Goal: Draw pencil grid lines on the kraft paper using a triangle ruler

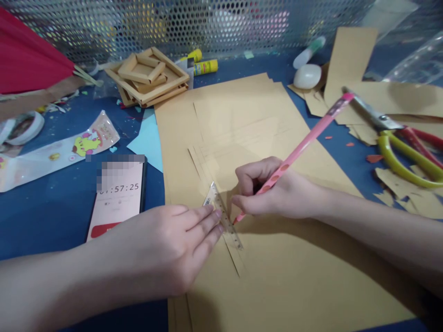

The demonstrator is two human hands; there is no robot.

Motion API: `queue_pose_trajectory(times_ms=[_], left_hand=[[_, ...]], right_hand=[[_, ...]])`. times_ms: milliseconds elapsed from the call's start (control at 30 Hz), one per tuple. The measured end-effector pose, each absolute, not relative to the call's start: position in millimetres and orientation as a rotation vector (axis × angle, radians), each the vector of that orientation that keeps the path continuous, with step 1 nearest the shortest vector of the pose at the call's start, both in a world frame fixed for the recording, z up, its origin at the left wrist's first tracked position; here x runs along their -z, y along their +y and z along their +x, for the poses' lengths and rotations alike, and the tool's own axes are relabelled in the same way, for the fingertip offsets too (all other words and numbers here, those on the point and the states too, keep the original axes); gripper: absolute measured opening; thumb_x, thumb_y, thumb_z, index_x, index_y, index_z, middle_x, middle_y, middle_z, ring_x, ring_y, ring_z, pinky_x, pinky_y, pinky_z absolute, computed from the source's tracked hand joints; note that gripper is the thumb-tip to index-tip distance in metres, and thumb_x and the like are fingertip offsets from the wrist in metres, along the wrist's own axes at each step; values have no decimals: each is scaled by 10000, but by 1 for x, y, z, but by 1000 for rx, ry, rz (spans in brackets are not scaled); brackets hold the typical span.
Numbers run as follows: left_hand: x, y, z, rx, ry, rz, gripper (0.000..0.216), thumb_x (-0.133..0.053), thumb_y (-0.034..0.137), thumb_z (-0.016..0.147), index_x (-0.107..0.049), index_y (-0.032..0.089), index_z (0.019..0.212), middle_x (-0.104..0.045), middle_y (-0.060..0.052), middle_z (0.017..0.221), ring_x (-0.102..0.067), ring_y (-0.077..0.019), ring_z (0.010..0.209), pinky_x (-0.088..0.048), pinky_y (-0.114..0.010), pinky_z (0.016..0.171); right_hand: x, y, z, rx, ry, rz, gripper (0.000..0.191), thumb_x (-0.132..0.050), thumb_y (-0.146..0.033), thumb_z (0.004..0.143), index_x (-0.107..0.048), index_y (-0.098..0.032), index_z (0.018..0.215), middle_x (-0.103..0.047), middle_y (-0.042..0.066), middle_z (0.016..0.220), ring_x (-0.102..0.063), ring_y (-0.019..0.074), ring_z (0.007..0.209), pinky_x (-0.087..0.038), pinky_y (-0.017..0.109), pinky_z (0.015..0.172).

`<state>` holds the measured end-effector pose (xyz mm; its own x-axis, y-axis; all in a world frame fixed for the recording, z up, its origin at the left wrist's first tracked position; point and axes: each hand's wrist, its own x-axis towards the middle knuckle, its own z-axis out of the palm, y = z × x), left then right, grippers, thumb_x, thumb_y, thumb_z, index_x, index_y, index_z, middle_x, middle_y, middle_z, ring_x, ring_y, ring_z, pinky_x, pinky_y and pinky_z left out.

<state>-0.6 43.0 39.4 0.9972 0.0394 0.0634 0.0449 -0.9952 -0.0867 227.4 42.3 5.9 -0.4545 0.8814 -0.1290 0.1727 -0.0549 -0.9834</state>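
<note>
Our left grip (183, 244) is a bare hand with slim fingers (203, 227); our right grip (273, 191) is bare too. Both our forearms (374, 224) are slim, smooth and uncovered.

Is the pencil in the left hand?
No, the right hand holds the pencil, while the left hand rests on the ruler.

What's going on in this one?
A person's left hand presses a clear triangular ruler flat on a large tan sheet. The right hand holds a pink pencil, its tip down beside the ruler's marked edge. Thin dark lines show elsewhere on the sheet. A phone lies to the left, scissors to the right.
</note>
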Motion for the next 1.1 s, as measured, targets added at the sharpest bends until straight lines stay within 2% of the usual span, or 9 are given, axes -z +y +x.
queue_pose_trajectory(times_ms=[100, 267, 400, 533, 667, 867, 1100], left_hand=[[-40, 43, -1, 101, -70, -3037, 357, -354, 50, 923, -613, 99, 1163, -595, -115, 1215, -611, -233, 1087, -522, -327, 842], [-42, 37, -2, 113, -57, -3024, 347, -371, 46, 901, -630, 63, 1130, -616, -148, 1177, -640, -251, 1030, -539, -333, 783], [-42, 25, -2, 137, -33, -3034, 364, -351, 81, 904, -627, 60, 1142, -612, -152, 1187, -644, -253, 1013, -547, -331, 757], [-41, 14, -2, 151, -22, -3048, 384, -338, 110, 903, -622, 70, 1158, -607, -144, 1200, -639, -247, 1022, -545, -323, 768], [-40, 8, -2, 152, -9, -3038, 380, -355, 130, 894, -632, 72, 1147, -611, -149, 1194, -631, -252, 1038, -534, -326, 784], [-42, 6, -1, 135, -1, -3001, 373, -367, 168, 892, -643, 81, 1128, -624, -146, 1176, -636, -243, 1023, -524, -322, 774], [-41, 4, 0, 108, 11, -3014, 351, -402, 205, 905, -634, 102, 1148, -617, -135, 1197, -610, -231, 1069, -494, -330, 833]], right_hand=[[-6, 46, 230, -1584, -1459, -1060, 307, -643, -127, 762, -415, -181, 564, -514, -71, 440, -457, 52, 408, -352, 182, 413], [-17, 48, 230, -1420, -1344, -1120, 281, -645, -283, 817, -463, -183, 627, -557, -53, 469, -439, 48, 378, -307, 177, 359], [-33, 32, 229, -1411, -1411, -1304, 201, -684, -262, 777, -513, -184, 708, -619, -21, 564, -482, 66, 421, -345, 185, 364], [-30, 3, 229, -1278, -1495, -1491, 254, -715, -235, 735, -488, -185, 632, -524, -46, 531, -408, 58, 441, -296, 188, 364], [-12, -14, 230, -1079, -1585, -1474, 312, -663, -295, 790, -438, -189, 602, -495, -36, 569, -375, 75, 502, -293, 215, 419], [-1, -10, 229, -1115, -1605, -1459, 317, -653, -316, 799, -439, -193, 600, -497, -32, 572, -386, 86, 512, -301, 234, 445], [-3, -11, 229, -1134, -1643, -1496, 286, -646, -313, 805, -467, -193, 617, -587, 0, 644, -488, 108, 562, -334, 241, 468]])
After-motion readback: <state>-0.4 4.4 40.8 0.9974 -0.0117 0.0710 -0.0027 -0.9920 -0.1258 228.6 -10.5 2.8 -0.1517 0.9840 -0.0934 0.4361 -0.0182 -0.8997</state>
